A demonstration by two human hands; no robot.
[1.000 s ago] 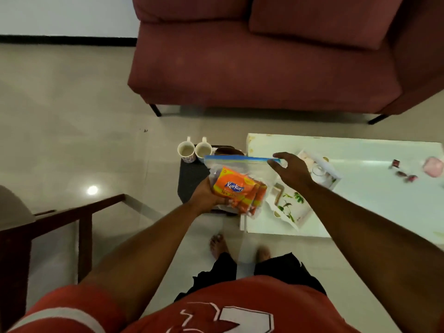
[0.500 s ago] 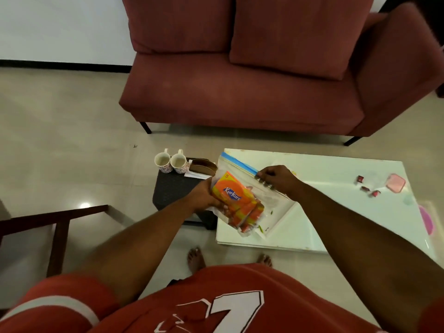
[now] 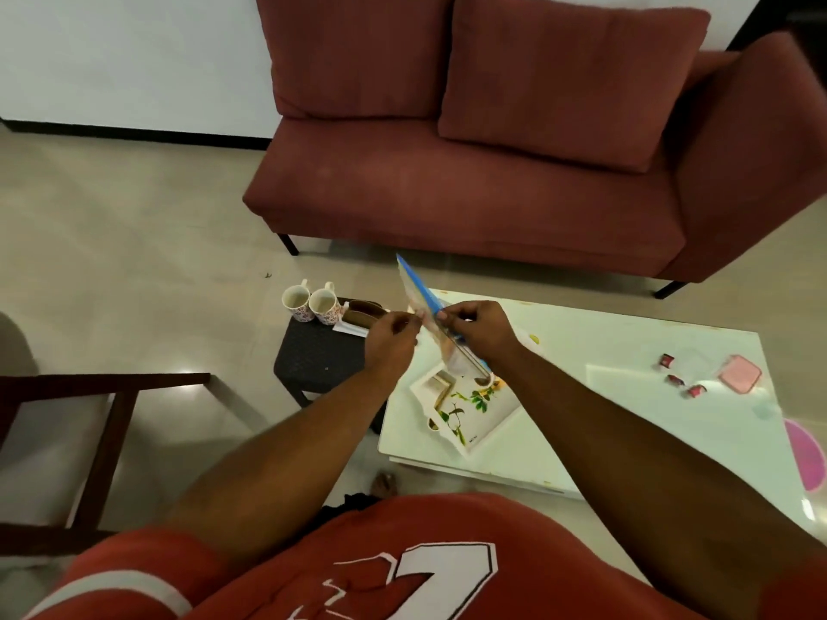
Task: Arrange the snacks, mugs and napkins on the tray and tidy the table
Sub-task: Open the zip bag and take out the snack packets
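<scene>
Both hands pinch the clear zip bag [image 3: 418, 292] by its edges, the left hand [image 3: 391, 346] with thumb and fingers closed on the near-left side and the right hand [image 3: 474, 333] curled round the side with the blue zip strip. From where I stand the bag is turned almost edge-on, its top corner poking up toward the sofa [image 3: 492, 181], and it hangs in the air over the left end of the white table [image 3: 604, 422], just above the far end of the leaf-patterned tray [image 3: 494, 416]. What is inside the bag I cannot make out at this angle. The tray lies askew near the table's front left corner. Two flowered mugs [image 3: 309, 302] stand side by side, touching, on the back of a dark stool [image 3: 313, 360] just left of the table, with a white napkin [image 3: 351, 328] and some brown pieces [image 3: 364, 310] beside them. Toward the table's right end sit three small red sweets [image 3: 673, 379] and a pink lid [image 3: 739, 373], well apart from the tray. A wooden chair [image 3: 103, 422] stands off to the left.
</scene>
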